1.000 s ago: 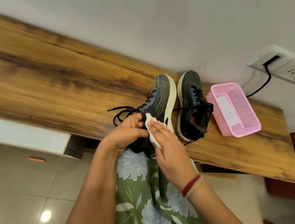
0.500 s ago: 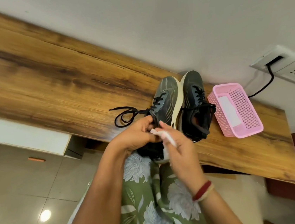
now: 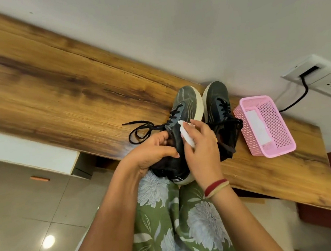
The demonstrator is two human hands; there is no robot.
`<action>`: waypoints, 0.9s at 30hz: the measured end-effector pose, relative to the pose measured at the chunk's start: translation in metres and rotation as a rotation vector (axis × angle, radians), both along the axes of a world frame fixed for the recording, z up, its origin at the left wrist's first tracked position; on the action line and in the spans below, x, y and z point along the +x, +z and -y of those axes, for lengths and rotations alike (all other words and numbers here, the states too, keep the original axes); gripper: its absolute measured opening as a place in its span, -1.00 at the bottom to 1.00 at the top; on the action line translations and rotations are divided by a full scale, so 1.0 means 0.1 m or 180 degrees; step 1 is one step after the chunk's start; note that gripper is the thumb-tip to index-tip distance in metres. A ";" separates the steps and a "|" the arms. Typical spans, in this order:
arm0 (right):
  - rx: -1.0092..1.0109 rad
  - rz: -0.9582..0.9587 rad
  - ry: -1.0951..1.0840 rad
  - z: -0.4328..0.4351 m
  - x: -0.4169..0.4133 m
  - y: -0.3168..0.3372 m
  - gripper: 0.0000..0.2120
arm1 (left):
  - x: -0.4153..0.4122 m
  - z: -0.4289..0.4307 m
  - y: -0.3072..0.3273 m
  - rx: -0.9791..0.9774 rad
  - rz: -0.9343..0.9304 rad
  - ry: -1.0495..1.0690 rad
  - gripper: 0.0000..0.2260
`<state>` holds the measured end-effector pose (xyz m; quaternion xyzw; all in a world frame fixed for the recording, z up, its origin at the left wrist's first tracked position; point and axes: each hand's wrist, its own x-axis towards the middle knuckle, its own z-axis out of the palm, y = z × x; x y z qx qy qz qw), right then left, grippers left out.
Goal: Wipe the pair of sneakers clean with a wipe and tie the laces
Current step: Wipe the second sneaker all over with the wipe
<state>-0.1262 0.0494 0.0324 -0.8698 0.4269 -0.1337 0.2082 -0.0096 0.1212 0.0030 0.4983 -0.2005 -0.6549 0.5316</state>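
Dark mesh over a cream sole: the sneaker (image 3: 179, 111) I was cleaning lay at the near edge of the wooden table (image 3: 53, 86). Its heel overhung toward my lap and its toe aimed at the wall (image 3: 190, 29), so its long axis ran away from me. My left hand (image 3: 153, 153) gripped the collar, I judge to steady the shoe against the rubbing. My right hand (image 3: 202, 150) curled round the folded white wipe (image 3: 186, 136), pressing it to the upper beside the eyelets. The untied black laces (image 3: 140, 128) trailed left across the wood. The second sneaker (image 3: 220, 108) stood just beside it, parallel, toe likewise to the wall. A pink basket (image 3: 278, 131) sat to its right.
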 end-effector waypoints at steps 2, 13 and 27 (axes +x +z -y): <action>-0.0142 -0.0128 -0.0059 0.00 -0.02 0.00 -0.60 | 0.01 0.00 -0.02 -0.0071 0.0022 -0.0063 -0.65; -0.0386 0.0165 0.0752 -0.11 -0.09 0.03 -0.67 | -0.06 0.10 0.02 0.0675 0.0203 0.0660 -0.69; 0.0575 0.0515 0.0144 -0.25 -0.30 0.19 -0.70 | -0.07 0.13 0.01 0.0708 0.0148 0.0895 -0.71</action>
